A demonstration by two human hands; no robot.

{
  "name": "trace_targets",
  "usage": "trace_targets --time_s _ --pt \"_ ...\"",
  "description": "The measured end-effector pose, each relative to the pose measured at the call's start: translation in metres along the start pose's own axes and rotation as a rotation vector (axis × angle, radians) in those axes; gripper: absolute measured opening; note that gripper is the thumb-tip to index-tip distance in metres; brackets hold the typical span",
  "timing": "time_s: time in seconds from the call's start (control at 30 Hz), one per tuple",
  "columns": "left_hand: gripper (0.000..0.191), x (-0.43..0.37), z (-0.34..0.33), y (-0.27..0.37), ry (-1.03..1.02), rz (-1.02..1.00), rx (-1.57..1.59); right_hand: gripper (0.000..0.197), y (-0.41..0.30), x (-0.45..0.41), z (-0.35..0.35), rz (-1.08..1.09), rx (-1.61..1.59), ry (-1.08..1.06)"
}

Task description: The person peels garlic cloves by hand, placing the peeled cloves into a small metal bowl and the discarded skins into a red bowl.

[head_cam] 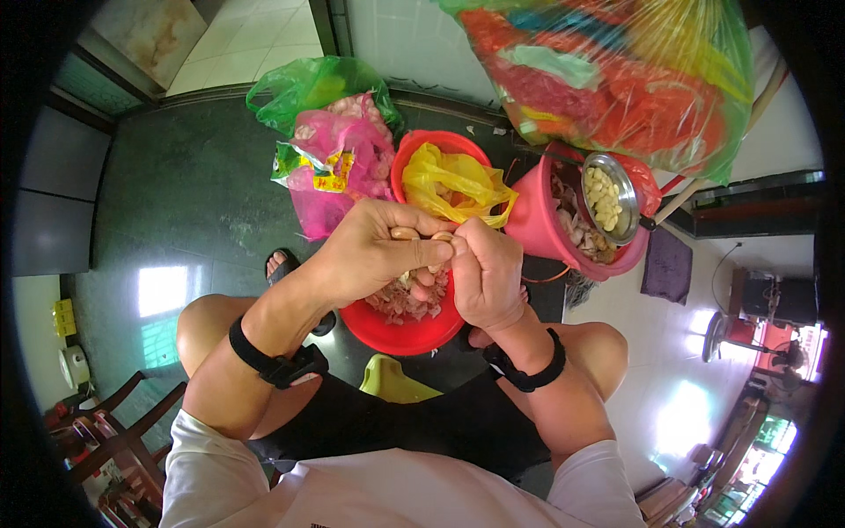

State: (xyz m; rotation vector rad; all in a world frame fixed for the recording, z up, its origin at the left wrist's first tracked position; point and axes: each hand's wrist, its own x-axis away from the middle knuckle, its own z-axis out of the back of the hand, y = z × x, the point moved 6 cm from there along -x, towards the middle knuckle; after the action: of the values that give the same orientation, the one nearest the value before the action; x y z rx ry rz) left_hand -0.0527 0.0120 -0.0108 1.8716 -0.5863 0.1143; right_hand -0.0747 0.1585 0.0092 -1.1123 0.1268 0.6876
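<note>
My left hand [370, 254] and my right hand [487, 272] meet at the fingertips in front of me. Pinched between them is what looks like a garlic clove [443, 235], mostly hidden by the fingers. Directly beneath, a red plastic basin [389, 340] holds papery garlic pieces [404, 307], partly covered by my hands. Beyond my fingers stands a red bucket [412, 142] with a yellow plastic bag [455, 178] in it. To the right, a metal pan [630, 228] of peeled garlic cloves [602, 198] rests on a pink bucket [531, 204] containing garlic skins [571, 228].
Pink mesh bags of garlic [343, 155] lean by a green plastic bag [310, 92]. A large bulging plastic bag [614, 86] looms at the upper right. A yellow-green plastic stool [393, 379] shows between my legs. A wooden chair [125, 429] stands lower left.
</note>
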Motion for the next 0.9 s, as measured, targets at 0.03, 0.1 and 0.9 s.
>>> trace_targets --time_s 0.03,0.1,0.9 --pt "0.022 0.002 0.0 -0.001 -0.002 0.011 0.014 0.016 -0.001 0.0 0.0 0.0 0.001 0.0" --pt "0.022 0.005 0.001 -0.003 -0.006 0.012 0.011 0.015 -0.003 0.0 -0.001 -0.022 -0.028 -0.023" --pt "0.024 0.004 0.023 0.011 0.222 -0.282 -0.288 0.012 0.023 0.009 -0.016 -0.176 -0.033 -0.224"
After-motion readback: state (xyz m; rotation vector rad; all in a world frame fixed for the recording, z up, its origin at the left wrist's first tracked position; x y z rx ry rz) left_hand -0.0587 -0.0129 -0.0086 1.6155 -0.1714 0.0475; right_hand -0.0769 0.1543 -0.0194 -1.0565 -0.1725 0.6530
